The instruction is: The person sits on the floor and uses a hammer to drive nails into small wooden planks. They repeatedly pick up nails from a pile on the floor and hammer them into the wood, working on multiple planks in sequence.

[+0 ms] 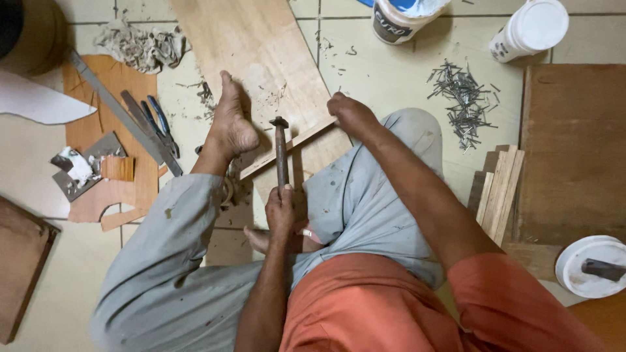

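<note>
I sit on a tiled floor. My left hand (280,210) grips the lower handle of a hammer (281,160), whose metal head (279,122) sits just above a thin wooden strip (297,142). My right hand (352,116) pinches the right end of that strip. The strip lies slantwise across a light plywood board (251,45). My bare left foot (229,124) presses on the board's left edge, close to the hammer head. My bent right knee (404,137) in grey trousers is beside my right hand.
A pile of small nails (460,98) lies to the right, with two white tubs (531,29) (404,16) behind it. Stacked wood slats (499,189) and a brown board (574,150) are at right. Blue pliers (160,120), a metal ruler (117,111), veneer scraps and a rag (140,45) lie at left.
</note>
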### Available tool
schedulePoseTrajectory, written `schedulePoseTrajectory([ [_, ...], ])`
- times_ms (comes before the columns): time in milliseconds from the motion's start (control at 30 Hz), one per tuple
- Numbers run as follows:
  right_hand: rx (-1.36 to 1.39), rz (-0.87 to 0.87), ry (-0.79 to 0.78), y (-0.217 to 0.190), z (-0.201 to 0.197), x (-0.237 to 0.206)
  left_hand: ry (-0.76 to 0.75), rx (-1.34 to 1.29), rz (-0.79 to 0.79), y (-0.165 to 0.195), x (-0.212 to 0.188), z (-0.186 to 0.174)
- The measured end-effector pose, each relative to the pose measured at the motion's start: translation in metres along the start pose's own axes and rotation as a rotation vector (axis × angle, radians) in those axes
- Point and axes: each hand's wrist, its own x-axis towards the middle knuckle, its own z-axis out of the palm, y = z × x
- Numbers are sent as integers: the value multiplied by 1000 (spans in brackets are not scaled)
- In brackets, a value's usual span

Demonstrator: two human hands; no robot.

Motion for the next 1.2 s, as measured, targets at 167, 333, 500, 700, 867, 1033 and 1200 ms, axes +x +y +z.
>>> schedulePoseTrajectory([
  [167, -107, -120, 27, -1, 12, 6, -17, 35, -59, 6, -2, -1],
  [333, -178, 88, -90, 3, 21, 3, 4, 110, -15, 6, -2, -1],
  [500, 71, 144, -137, -26, 52, -21, -35, 88, 35, -4, 1, 2],
  [700, -127, -66, 8, -63, 93, -56, -21, 123, 128, -11, 4, 4],
  [867, -75, -51, 7, -63, 94, -55, -114, 164, 180, 5, 5, 2],
  [1033, 4, -57, -114, -60, 89, -56, -257, 154, 41, 39, 16, 11],
  [1200, -63, 10, -14, -62, 99, -53, -168, 327, 462, 47, 22, 16],
])
